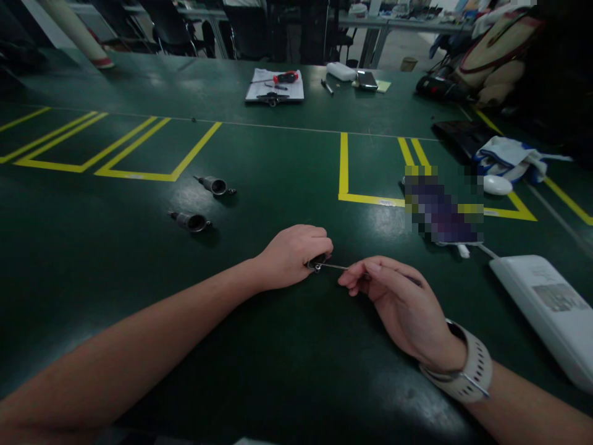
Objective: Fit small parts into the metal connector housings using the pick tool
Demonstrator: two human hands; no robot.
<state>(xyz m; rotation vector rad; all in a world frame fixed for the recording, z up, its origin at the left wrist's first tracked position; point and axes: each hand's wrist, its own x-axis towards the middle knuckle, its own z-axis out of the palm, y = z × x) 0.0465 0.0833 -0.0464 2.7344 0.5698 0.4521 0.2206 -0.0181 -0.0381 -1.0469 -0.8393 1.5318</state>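
My left hand [299,254] is closed around a dark, hollow metal part [311,264] low over the green table. Most of that part is hidden by my fingers; its round rim and a small lug show. A slim screwdriver [334,266] lies in my right hand [393,296], its thin shaft pointing left with the tip at the lug. The screwdriver's dark handle end shows behind the fingers. Left of my hands, two similar dark metal cone-shaped parts, an upper one [217,186] and a lower one [191,221], lie on their sides with open mouths showing.
Yellow tape [343,167] marks the green table [259,346]. At the back lie a clipboard [252,93] with a red-and-black screwdriver [286,77], and a pen [327,86]. To the right are a phone [440,213] on a cable, a white box-shaped device [546,309] and gloves [509,157].
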